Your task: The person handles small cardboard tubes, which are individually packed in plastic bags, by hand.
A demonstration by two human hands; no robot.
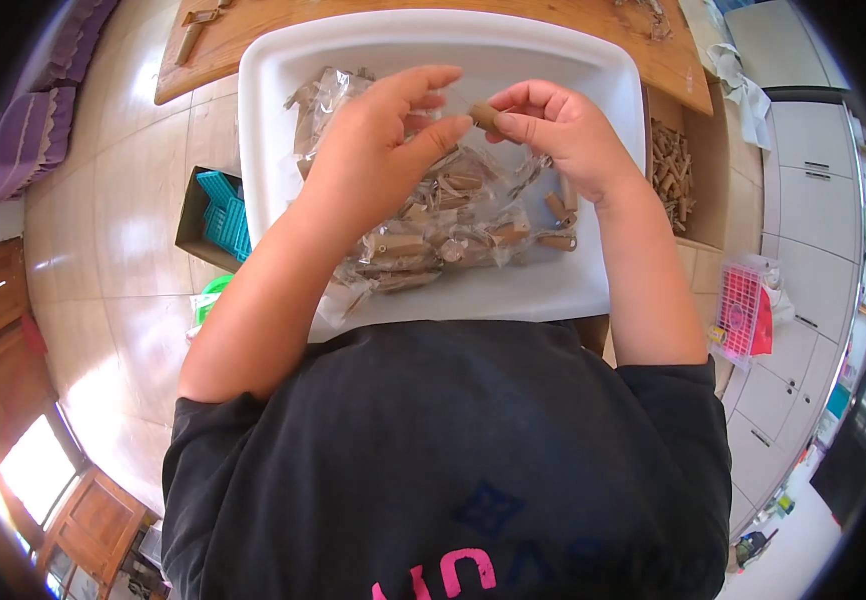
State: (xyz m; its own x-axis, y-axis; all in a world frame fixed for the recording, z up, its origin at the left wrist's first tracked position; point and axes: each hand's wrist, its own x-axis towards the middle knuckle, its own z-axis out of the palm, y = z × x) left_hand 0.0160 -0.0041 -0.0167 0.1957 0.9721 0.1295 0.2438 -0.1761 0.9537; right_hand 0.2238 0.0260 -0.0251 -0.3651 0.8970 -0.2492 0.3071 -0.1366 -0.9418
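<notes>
Over a white plastic tub (563, 278), my right hand (565, 132) pinches a small brown cardboard-like tube (484, 118) between thumb and fingers. My left hand (378, 130) is open on the other side of it, its fingers stretched out and apart. The left thumb tip comes right up to the tube's end; whether it touches I cannot tell. Below both hands, clear plastic bags (453, 215) with several brown tubes and tan fibrous strands fill much of the tub. A few loose tubes (558, 209) lie by its right side.
A wooden table (513, 12) runs behind the tub. To the right, an open cardboard box (710, 190) holds many small brown tubes (669, 175). On the left, a dark box (191, 225) contains turquoise plastic baskets (223, 215). A pink basket (741, 305) stands near white cabinets (813, 215).
</notes>
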